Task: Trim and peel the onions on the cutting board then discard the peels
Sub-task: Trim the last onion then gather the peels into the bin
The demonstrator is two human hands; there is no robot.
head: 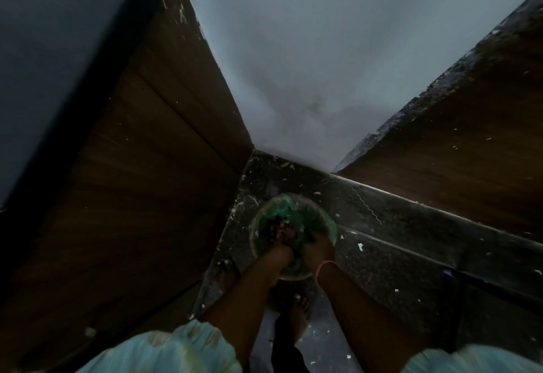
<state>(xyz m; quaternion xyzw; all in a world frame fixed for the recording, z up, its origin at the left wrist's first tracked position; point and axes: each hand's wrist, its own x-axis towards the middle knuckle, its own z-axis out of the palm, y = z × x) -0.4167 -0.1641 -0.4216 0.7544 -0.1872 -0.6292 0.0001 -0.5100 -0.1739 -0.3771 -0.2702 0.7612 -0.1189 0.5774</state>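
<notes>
Fingers of left hand point(286, 239) and right hand point(316, 247): curled down inside bin point(258, 225), lower centre; I judge them bunching peels point(282, 222), grasp too dim to confirm. I advise releasing deep, shaking fingers clean. Bin: green liner point(289, 205), dark scraps. Onions, board: unseen.

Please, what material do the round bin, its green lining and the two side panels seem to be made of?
Round bin: probably plastic, with a pale translucent rim; too dim to be sure.
Green lining: likely a thin plastic bag, crinkled and slightly glossy.
Side panels: wood or wood-look laminate, brown with grain lines, matte.
</notes>
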